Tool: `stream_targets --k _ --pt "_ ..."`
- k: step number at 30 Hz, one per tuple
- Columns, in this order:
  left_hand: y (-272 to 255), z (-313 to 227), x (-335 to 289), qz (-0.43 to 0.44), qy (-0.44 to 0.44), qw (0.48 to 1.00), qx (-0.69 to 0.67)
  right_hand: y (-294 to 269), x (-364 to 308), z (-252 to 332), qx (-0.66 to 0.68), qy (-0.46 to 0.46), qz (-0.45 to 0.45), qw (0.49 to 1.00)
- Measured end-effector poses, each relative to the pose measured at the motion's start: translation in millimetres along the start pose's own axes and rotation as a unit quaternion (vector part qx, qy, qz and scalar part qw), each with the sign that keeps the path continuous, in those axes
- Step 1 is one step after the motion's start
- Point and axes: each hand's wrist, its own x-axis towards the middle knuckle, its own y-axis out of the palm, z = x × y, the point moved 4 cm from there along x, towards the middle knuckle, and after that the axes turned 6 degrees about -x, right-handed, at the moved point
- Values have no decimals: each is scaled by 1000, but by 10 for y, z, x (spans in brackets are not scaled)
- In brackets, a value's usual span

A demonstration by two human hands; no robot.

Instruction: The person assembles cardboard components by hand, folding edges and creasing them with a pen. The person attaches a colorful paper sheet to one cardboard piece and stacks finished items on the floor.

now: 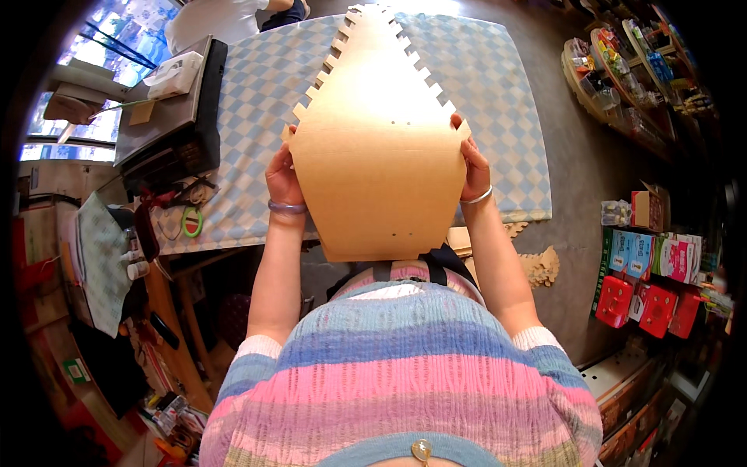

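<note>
A large light-coloured wooden panel (381, 171) is held up in front of me over the near edge of the table. Square notches run along its two far slanting sides, which narrow toward the far end. Small dark holes dot its right half. My left hand (285, 173) grips the panel's left edge, the fingers partly hidden behind it. On the opposite edge, my right hand (473, 167) closes round the wood just below the last notch, its fingertips partly out of sight.
A blue-and-white checked cloth covers the table (513, 117). At its left stand a dark box-like appliance (167, 117) with a tissue pack (173, 75) on top, and green-handled scissors (191, 222). More notched wooden pieces (538, 266) lie below at right. Shelves and boxes (630, 253) line the right side.
</note>
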Motion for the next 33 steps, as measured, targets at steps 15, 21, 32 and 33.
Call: stream_targets --k 15,21,32,33 --pt "14 -40 66 -26 31 997 69 -242 44 3 -83 7 -43 996" --pt "-15 -104 57 -47 45 992 110 -203 16 47 -135 1 -63 989" --pt "-84 -336 -7 -238 14 827 510 -132 -119 247 -384 -36 -182 904" --pt "-117 -350 -12 -239 14 826 510 -145 -132 243 -384 -35 -183 904"
